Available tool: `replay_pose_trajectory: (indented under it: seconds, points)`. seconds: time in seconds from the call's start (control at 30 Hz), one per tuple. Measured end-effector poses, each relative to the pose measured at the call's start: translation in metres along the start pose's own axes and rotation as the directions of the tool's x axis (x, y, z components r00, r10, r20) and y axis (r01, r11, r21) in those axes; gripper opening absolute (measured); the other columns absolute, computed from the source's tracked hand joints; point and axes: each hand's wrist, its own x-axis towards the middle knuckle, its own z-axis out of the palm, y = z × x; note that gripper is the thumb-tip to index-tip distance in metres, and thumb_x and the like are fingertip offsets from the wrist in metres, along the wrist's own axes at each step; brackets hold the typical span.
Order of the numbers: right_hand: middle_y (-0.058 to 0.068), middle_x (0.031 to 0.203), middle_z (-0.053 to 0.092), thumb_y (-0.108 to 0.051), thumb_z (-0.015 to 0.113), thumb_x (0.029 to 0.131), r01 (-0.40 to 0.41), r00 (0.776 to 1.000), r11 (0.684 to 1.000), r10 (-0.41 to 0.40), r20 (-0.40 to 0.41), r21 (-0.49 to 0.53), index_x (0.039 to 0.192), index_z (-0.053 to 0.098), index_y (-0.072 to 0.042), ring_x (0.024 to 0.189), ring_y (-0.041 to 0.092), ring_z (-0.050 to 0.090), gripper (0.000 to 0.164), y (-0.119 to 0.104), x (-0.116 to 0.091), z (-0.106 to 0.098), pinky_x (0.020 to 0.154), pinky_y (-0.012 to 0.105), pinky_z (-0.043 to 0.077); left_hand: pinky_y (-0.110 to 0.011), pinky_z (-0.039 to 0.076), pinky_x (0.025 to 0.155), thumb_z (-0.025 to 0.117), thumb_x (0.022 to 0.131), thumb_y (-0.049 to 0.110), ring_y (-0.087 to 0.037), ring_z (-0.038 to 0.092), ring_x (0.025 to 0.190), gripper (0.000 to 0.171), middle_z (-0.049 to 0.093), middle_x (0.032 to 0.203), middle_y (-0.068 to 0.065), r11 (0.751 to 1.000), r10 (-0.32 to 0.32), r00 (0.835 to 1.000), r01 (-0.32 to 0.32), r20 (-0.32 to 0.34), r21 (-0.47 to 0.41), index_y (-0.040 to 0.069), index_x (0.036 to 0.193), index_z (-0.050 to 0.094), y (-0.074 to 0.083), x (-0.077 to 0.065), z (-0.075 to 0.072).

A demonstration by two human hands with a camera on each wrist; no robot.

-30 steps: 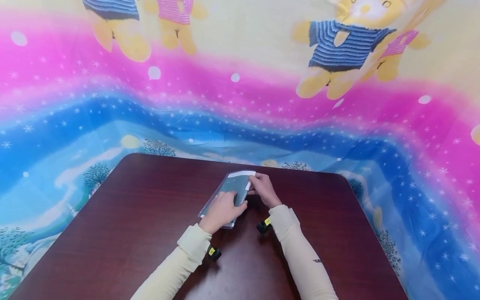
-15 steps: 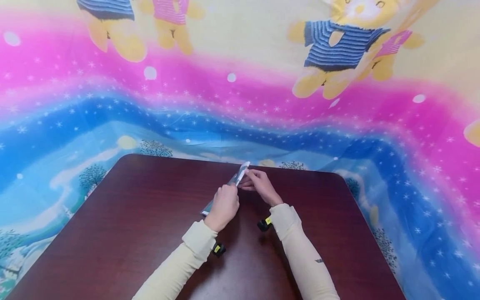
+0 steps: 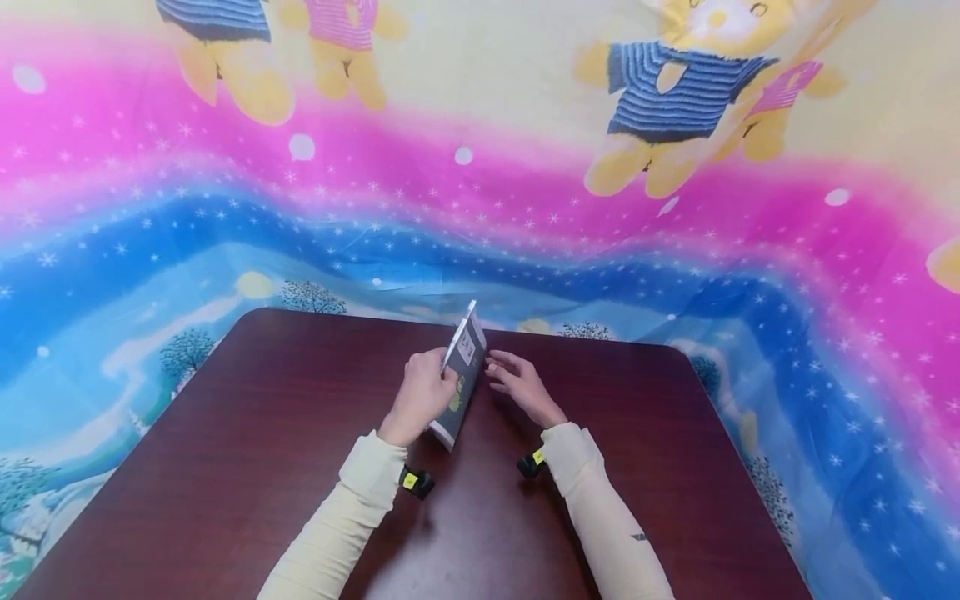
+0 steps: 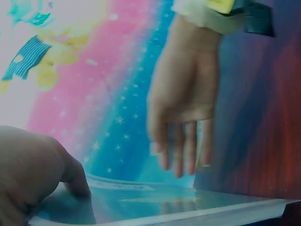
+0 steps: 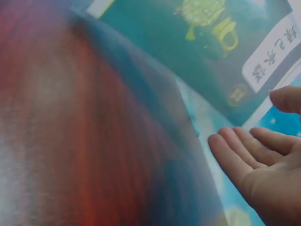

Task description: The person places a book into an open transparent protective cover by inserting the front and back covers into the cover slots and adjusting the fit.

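Note:
A thin book [image 3: 469, 375] with a dark green cover and a clear plastic edge stands tilted on its side over the table. My left hand [image 3: 420, 396] grips its upper-left edge, thumb over the cover that faces right. In the right wrist view, the book cover [image 5: 164, 33] carries a yellow-green drawing and a white label [image 5: 270, 59] with characters. Just right of the book, my right hand [image 3: 523, 387] is held with extended fingers and nothing in it. The left wrist view shows that right hand [image 4: 186, 89] with its palm turned toward the book.
The dark reddish-brown table [image 3: 247, 467] has rounded far corners. Behind it hangs a colourful cloth [image 3: 420, 192] with teddy bears and snowflakes. Black wrist devices with yellow tags, one on the left wrist [image 3: 417, 482] and one on the right wrist [image 3: 530, 462], jut inward.
The book has turned from lying flatter, pale-topped face up, through edge-on, to its cover facing right. My left hand has shifted left with it; the right hand has let go of its edge.

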Motion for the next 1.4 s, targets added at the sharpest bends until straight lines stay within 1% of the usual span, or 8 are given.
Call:
replay_pose_trajectory:
  seconds: [0.13,0.33,0.53,0.7,0.9,1.0,1.13,1.4]
  points:
    - [0.027,0.148,0.050,-0.020,0.050,0.108,-0.072,0.996,0.997,0.073,0.050,-0.016,0.153,0.039,0.003,0.129,0.040,0.057,0.052,0.010,-0.005,0.002,0.107,0.054,0.048,-0.025,0.043,0.044,0.058,0.088,-0.002,-0.012,0.053,0.049,0.014,0.066,0.067,-0.011,0.997,-0.006,1.000,0.006,0.005,-0.079,-0.002,0.096,0.070,-0.004,-0.001,-0.006]
    - [0.023,0.141,0.057,-0.028,0.045,0.110,-0.119,0.990,0.993,0.118,0.078,0.007,0.152,0.044,-0.003,0.121,0.033,0.065,0.049,0.023,-0.014,0.005,0.100,0.048,0.055,-0.027,0.052,0.053,0.057,0.094,0.001,-0.014,0.065,0.063,0.022,0.076,0.089,-0.016,0.972,0.007,0.999,0.001,0.036,-0.234,-0.003,0.110,0.071,-0.008,-0.007,-0.005]
    - [0.022,0.132,0.062,-0.034,0.048,0.109,-0.094,0.995,0.993,0.096,-0.013,0.071,0.148,0.047,-0.002,0.108,0.025,0.069,0.051,0.029,-0.018,0.000,0.093,0.045,0.059,-0.026,0.055,0.057,0.057,0.095,-0.001,-0.017,0.070,0.067,0.028,0.077,0.092,-0.018,0.938,-0.026,1.000,0.025,0.002,-0.346,-0.005,0.120,0.070,-0.019,-0.010,0.005]
    - [0.017,0.115,0.071,-0.028,0.056,0.106,-0.051,0.991,0.994,0.062,-0.118,0.093,0.138,0.055,0.000,0.093,0.020,0.070,0.042,0.026,-0.022,-0.008,0.085,0.041,0.062,-0.028,0.057,0.061,0.057,0.097,-0.002,-0.026,0.073,0.076,0.028,0.076,0.093,-0.023,0.895,-0.071,0.997,0.058,-0.013,-0.443,-0.008,0.122,0.068,-0.027,-0.012,0.011]
    - [0.005,0.091,0.073,-0.019,0.061,0.103,-0.011,0.984,0.996,0.026,-0.177,0.086,0.124,0.061,0.003,0.078,0.017,0.066,0.031,0.027,-0.024,-0.016,0.070,0.032,0.062,-0.042,0.062,0.071,0.054,0.103,0.003,-0.033,0.074,0.089,0.032,0.073,0.106,-0.027,0.844,-0.144,0.988,0.155,0.061,-0.513,-0.008,0.132,0.061,-0.035,-0.016,0.014]
    - [0.005,0.088,0.072,-0.018,0.062,0.103,0.001,0.983,0.996,0.014,-0.185,0.084,0.123,0.061,0.004,0.075,0.016,0.064,0.030,0.028,-0.025,-0.018,0.067,0.031,0.062,-0.040,0.063,0.073,0.054,0.104,0.005,-0.031,0.074,0.092,0.035,0.073,0.109,-0.026,0.828,-0.160,0.984,0.175,0.076,-0.533,-0.006,0.137,0.058,-0.042,-0.016,0.019]
    - [0.006,0.090,0.073,-0.017,0.062,0.103,0.015,0.982,0.996,0.001,-0.189,0.084,0.123,0.061,0.006,0.074,0.016,0.065,0.030,0.027,-0.025,-0.021,0.066,0.031,0.062,-0.039,0.063,0.072,0.055,0.103,0.004,-0.032,0.074,0.090,0.036,0.073,0.108,-0.028,0.831,-0.165,0.985,0.170,0.058,-0.530,-0.007,0.137,0.058,-0.048,-0.014,0.024]
    - [0.009,0.091,0.073,-0.013,0.063,0.101,0.011,0.980,0.999,-0.002,-0.197,0.044,0.122,0.062,0.008,0.073,0.016,0.069,0.029,0.022,-0.024,-0.026,0.065,0.032,0.063,-0.041,0.063,0.074,0.062,0.100,0.004,-0.036,0.075,0.092,0.034,0.073,0.106,-0.029,0.878,-0.172,0.985,0.164,0.023,-0.449,-0.010,0.130,0.063,-0.061,-0.010,0.033]
